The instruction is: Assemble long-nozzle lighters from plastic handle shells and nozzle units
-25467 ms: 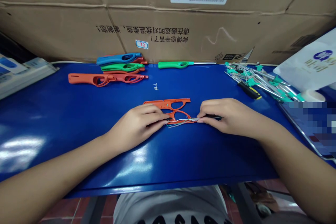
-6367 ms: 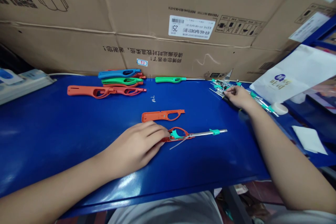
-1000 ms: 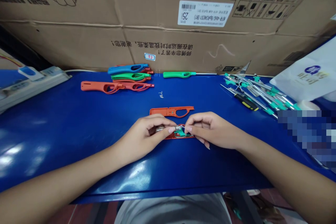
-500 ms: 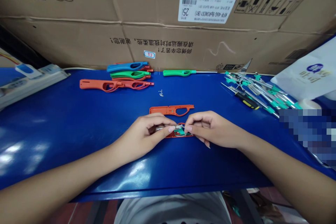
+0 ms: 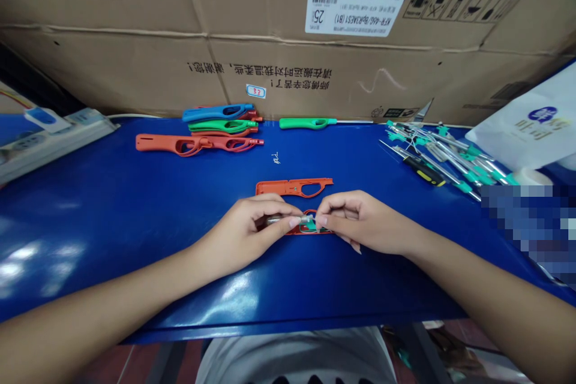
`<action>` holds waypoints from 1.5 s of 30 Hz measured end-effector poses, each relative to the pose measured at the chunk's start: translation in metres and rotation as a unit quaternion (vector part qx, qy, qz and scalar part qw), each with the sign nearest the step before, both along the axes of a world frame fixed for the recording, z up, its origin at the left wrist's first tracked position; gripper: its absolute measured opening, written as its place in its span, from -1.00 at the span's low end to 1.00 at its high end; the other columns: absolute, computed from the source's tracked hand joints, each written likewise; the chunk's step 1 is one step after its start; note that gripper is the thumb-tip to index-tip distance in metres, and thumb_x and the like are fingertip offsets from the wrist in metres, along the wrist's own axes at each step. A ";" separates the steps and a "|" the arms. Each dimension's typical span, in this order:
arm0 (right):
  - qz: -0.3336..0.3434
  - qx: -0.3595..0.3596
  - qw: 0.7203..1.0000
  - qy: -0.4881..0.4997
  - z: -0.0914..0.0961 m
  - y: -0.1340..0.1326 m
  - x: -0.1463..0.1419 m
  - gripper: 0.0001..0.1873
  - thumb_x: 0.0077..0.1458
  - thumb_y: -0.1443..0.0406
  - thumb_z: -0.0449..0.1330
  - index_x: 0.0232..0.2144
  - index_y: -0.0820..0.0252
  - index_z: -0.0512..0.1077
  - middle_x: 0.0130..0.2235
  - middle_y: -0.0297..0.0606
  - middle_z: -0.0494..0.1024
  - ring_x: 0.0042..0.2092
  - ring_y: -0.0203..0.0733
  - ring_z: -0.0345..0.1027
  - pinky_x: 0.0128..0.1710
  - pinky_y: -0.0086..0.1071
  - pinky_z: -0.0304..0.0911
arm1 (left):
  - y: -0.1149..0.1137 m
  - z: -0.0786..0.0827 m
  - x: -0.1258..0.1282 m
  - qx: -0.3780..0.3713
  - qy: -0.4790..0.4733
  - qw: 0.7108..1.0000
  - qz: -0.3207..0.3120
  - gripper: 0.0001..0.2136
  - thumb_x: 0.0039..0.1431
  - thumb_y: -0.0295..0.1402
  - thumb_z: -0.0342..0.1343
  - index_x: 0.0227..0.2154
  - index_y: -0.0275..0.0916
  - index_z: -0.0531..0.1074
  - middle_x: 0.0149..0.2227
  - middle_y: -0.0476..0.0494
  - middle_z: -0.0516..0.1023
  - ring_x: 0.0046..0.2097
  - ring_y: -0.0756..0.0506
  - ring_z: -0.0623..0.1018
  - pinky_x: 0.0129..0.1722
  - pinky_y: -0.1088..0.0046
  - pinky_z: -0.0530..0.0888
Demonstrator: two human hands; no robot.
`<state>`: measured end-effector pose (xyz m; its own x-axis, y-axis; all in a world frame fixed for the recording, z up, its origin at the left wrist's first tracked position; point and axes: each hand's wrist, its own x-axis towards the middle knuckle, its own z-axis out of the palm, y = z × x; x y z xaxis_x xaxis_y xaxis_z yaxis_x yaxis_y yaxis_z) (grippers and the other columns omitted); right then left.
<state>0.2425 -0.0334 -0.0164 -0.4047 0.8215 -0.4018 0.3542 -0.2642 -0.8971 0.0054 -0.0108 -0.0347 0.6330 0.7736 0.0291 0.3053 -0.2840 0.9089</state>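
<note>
My left hand [image 5: 245, 234] is closed on a small clear lighter gas tank [image 5: 272, 219], thumb and forefinger pinching near its pale valve end [image 5: 306, 218]. Facing it, my right hand [image 5: 364, 220] pinches something thin at the valve end, perhaps a tube; my fingertips partly hide it. Beneath both hands lies an orange lighter shell half [image 5: 294, 231], holding a green inner part [image 5: 309, 227] and mostly covered by my fingers. Just beyond my hands, the other orange shell half [image 5: 275, 188] rests on the table with its inside up.
Several coloured lighter handles [image 5: 220, 126] lie at the back left. A green lighter [image 5: 306, 123] with a metal rod sits by the cardboard box [image 5: 270, 54]. To the right are several metal rods with green parts [image 5: 454, 156] and a black-yellow screwdriver [image 5: 423, 171]. A power strip [image 5: 67, 138] is left.
My right fingertips have shifted very slightly left, toward the valve end of the gas tank. Both hands keep their pinches, and the view has tilted a little.
</note>
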 end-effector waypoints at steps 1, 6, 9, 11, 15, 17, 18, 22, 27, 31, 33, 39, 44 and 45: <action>0.000 0.001 1.000 0.000 0.000 0.000 0.000 -0.74 0.13 0.11 0.30 -0.39 0.18 0.46 -0.62 -0.52 0.26 -0.61 -0.42 0.12 -0.66 -0.54 0.19 | 0.000 0.000 0.000 0.003 0.000 1.000 -0.001 -0.80 0.33 -0.28 0.15 -0.15 -0.21 0.64 -0.19 -0.15 0.66 -0.17 -0.10 0.59 -0.20 0.43 0.50; -0.004 0.010 1.000 0.006 -0.002 -0.001 0.000 -0.78 0.14 0.15 0.29 -0.38 0.18 0.46 -0.62 -0.52 0.25 -0.61 -0.42 0.12 -0.66 -0.55 0.20 | -0.001 0.001 0.000 0.010 0.000 1.000 -0.004 -0.81 0.33 -0.31 0.15 -0.16 -0.21 0.65 -0.22 -0.13 0.66 -0.17 -0.09 0.58 -0.19 0.44 0.48; -0.003 0.013 1.000 0.007 -0.003 -0.001 0.000 -0.79 0.13 0.16 0.30 -0.37 0.18 0.47 -0.61 -0.52 0.24 -0.59 -0.41 0.11 -0.66 -0.55 0.21 | -0.001 0.001 0.000 0.009 -0.006 1.000 -0.007 -0.82 0.33 -0.32 0.16 -0.15 -0.21 0.65 -0.23 -0.12 0.65 -0.20 -0.07 0.58 -0.21 0.45 0.47; -0.001 0.012 1.000 0.005 -0.003 -0.002 0.000 -0.79 0.14 0.16 0.30 -0.37 0.18 0.47 -0.61 -0.52 0.23 -0.58 -0.41 0.11 -0.65 -0.55 0.22 | -0.001 0.001 0.001 0.007 -0.011 1.000 -0.011 -0.82 0.33 -0.33 0.16 -0.15 -0.21 0.65 -0.24 -0.11 0.65 -0.20 -0.07 0.58 -0.20 0.45 0.47; 0.005 0.012 1.000 0.000 -0.003 -0.002 0.001 -0.78 0.16 0.15 0.29 -0.36 0.18 0.47 -0.59 -0.51 0.21 -0.56 -0.40 0.11 -0.64 -0.55 0.21 | 0.000 0.000 0.001 0.008 -0.013 1.000 -0.013 -0.82 0.33 -0.34 0.17 -0.15 -0.22 0.66 -0.25 -0.11 0.65 -0.19 -0.06 0.58 -0.19 0.45 0.47; 0.008 0.013 1.000 -0.001 -0.003 -0.002 0.001 -0.78 0.17 0.15 0.28 -0.35 0.18 0.47 -0.59 -0.51 0.21 -0.56 -0.40 0.12 -0.64 -0.55 0.22 | 0.000 0.000 0.001 0.012 -0.013 1.000 -0.011 -0.82 0.33 -0.35 0.17 -0.16 -0.22 0.66 -0.26 -0.11 0.65 -0.20 -0.06 0.58 -0.19 0.45 0.47; 0.010 0.013 1.000 -0.001 -0.003 -0.002 0.001 -0.79 0.18 0.15 0.27 -0.34 0.18 0.47 -0.58 -0.50 0.22 -0.55 -0.40 0.12 -0.64 -0.55 0.22 | -0.001 0.000 0.001 0.014 -0.014 1.000 -0.011 -0.82 0.33 -0.35 0.17 -0.16 -0.22 0.66 -0.26 -0.11 0.65 -0.20 -0.06 0.58 -0.19 0.45 0.47; 0.014 0.017 1.000 0.000 -0.004 -0.003 0.001 -0.80 0.19 0.16 0.26 -0.34 0.19 0.46 -0.57 -0.51 0.21 -0.55 -0.41 0.11 -0.64 -0.56 0.22 | -0.002 0.001 0.001 0.012 -0.016 1.000 -0.014 -0.82 0.33 -0.36 0.17 -0.15 -0.21 0.67 -0.26 -0.11 0.64 -0.21 -0.05 0.59 -0.18 0.46 0.48; 0.020 0.020 1.000 -0.002 -0.006 -0.004 0.001 -0.78 0.22 0.14 0.23 -0.31 0.19 0.46 -0.54 -0.49 0.24 -0.56 -0.42 0.11 -0.64 -0.57 0.21 | -0.002 0.002 0.002 0.012 -0.014 1.000 -0.015 -0.81 0.34 -0.36 0.15 -0.15 -0.22 0.67 -0.26 -0.13 0.65 -0.19 -0.06 0.59 -0.15 0.45 0.48; 0.026 0.025 0.999 -0.007 -0.007 -0.004 0.001 -0.74 0.25 0.11 0.19 -0.31 0.20 0.46 -0.52 -0.46 0.26 -0.55 -0.42 0.12 -0.64 -0.57 0.20 | -0.002 0.002 0.001 0.016 -0.014 1.000 -0.016 -0.81 0.34 -0.36 0.16 -0.14 -0.19 0.67 -0.28 -0.12 0.64 -0.22 -0.06 0.58 -0.18 0.44 0.47; 0.031 0.027 0.999 -0.009 -0.008 -0.004 0.002 -0.74 0.26 0.12 0.18 -0.31 0.19 0.46 -0.51 -0.46 0.27 -0.55 -0.42 0.13 -0.64 -0.57 0.20 | -0.002 0.001 0.001 0.020 -0.012 1.000 -0.018 -0.81 0.34 -0.36 0.15 -0.13 -0.18 0.67 -0.29 -0.11 0.63 -0.23 -0.06 0.57 -0.19 0.44 0.46; 0.035 0.035 0.999 -0.009 -0.010 -0.006 0.003 -0.75 0.28 0.12 0.16 -0.28 0.18 0.46 -0.50 -0.46 0.26 -0.55 -0.42 0.14 -0.63 -0.56 0.21 | -0.002 0.000 0.000 0.026 -0.012 0.999 -0.023 -0.80 0.34 -0.36 0.14 -0.12 -0.16 0.67 -0.28 -0.10 0.63 -0.23 -0.06 0.57 -0.21 0.43 0.45; 0.030 0.035 0.999 -0.009 -0.010 -0.006 0.002 -0.77 0.28 0.14 0.17 -0.30 0.18 0.47 -0.50 -0.46 0.27 -0.56 -0.43 0.15 -0.63 -0.56 0.21 | -0.002 -0.001 0.001 0.027 -0.014 0.999 -0.021 -0.81 0.34 -0.35 0.15 -0.14 -0.15 0.67 -0.28 -0.10 0.63 -0.23 -0.06 0.57 -0.20 0.43 0.46; 0.028 0.034 0.999 -0.009 -0.010 -0.006 0.002 -0.78 0.27 0.14 0.18 -0.30 0.18 0.47 -0.50 -0.47 0.27 -0.57 -0.43 0.14 -0.64 -0.56 0.20 | -0.002 -0.001 0.001 0.027 -0.013 0.999 -0.021 -0.81 0.34 -0.35 0.15 -0.15 -0.15 0.67 -0.28 -0.10 0.63 -0.24 -0.06 0.57 -0.20 0.43 0.46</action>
<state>0.2445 -0.0392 -0.0267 -0.4445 0.8228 -0.3540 0.3833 -0.1825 -0.9054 0.0063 -0.0129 -0.0357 0.6641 0.7427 0.0864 0.2689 -0.3450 0.8992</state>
